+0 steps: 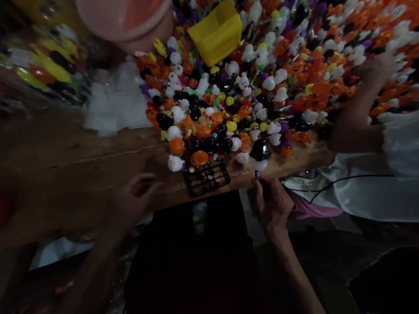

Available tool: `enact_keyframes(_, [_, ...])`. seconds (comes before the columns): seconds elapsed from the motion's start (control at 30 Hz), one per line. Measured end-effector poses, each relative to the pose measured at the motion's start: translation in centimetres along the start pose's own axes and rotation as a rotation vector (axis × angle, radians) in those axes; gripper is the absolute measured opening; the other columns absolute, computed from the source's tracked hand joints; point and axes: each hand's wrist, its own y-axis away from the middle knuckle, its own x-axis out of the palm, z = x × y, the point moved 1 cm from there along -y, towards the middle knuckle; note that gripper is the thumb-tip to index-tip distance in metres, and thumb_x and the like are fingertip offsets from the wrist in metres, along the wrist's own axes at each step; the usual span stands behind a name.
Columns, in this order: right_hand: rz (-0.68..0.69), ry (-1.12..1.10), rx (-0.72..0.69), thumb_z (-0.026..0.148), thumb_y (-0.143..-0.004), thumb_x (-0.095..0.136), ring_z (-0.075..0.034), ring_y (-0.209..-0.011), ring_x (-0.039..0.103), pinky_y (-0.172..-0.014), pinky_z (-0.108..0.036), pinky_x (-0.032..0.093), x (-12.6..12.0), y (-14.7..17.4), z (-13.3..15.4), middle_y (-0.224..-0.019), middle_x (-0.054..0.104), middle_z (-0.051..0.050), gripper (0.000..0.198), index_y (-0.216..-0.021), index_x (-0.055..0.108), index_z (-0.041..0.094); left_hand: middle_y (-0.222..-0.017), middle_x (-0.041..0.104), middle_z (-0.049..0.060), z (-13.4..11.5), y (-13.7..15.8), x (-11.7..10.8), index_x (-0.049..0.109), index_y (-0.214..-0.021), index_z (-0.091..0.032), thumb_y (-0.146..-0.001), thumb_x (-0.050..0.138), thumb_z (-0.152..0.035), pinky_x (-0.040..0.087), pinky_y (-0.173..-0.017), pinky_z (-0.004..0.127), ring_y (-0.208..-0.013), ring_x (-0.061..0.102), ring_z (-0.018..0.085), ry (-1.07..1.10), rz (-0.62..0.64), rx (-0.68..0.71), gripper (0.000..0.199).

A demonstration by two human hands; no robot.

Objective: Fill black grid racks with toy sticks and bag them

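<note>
My right hand (274,201) is closed round the stick of a small toy (260,158) with a glossy black cap over a white head. It holds the toy upright at the table's front edge. To the left, my left hand (137,198) hovers over the bare wood, fingers curled with a gap between thumb and forefinger and nothing visible in it; it is a little blurred. Between the two hands a black plastic grid rack (207,179) lies at the edge, with several black and orange toy heads (199,158) crowded along its far side.
A large heap of orange, white, black and purple toys (262,56) covers the back and right. A yellow scoop-like container (216,32), a pink tub (127,22), white plastic bags (116,98) and a bagged bundle (49,65) stand behind. At right, another person's arm (356,100) reaches into the heap.
</note>
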Motion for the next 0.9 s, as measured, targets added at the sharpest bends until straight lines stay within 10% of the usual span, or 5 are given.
enact_keyframes(0.27, [0.038, 0.026, 0.139, 0.051, -0.101, 0.054, -0.019, -0.066, 0.067, -0.066, -0.03, 0.052, 3.3, 0.8, -2.2, -0.076, 0.074, -0.007, 0.041, -0.087, 0.072, 0.017, -0.093, 0.076, 0.005, -3.2, -1.0, 7.2, 0.064, -0.104, -0.02, -0.06, 0.088, -0.044, 0.057, -0.07, 0.03, -0.084, 0.073, 0.024, 0.114, -0.127, 0.037, 0.056])
enact_keyframes(0.53, [0.13, 0.237, 0.235, 0.061, -0.1, 0.044, -0.02, -0.067, 0.062, -0.065, -0.031, 0.044, 3.9, -1.7, -1.2, -0.077, 0.069, -0.007, 0.053, -0.109, 0.072, 0.017, -0.077, 0.074, 0.005, -3.2, -1.4, 8.0, 0.066, -0.079, -0.019, -0.067, 0.081, -0.056, 0.055, -0.067, 0.029, -0.072, 0.071, 0.021, 0.17, -0.172, -0.022, 0.041])
enact_keyframes(0.9, [0.056, 0.24, 0.551, 0.058, -0.088, 0.054, -0.022, -0.07, 0.057, -0.07, -0.036, 0.043, 2.6, -1.7, -3.8, -0.076, 0.063, -0.006, 0.037, -0.078, 0.055, 0.022, -0.078, 0.071, 0.009, -1.3, -2.8, 9.6, 0.066, -0.081, -0.017, -0.074, 0.073, -0.059, 0.059, -0.073, 0.034, -0.077, 0.071, 0.024, 0.257, -0.014, 0.051, 0.043])
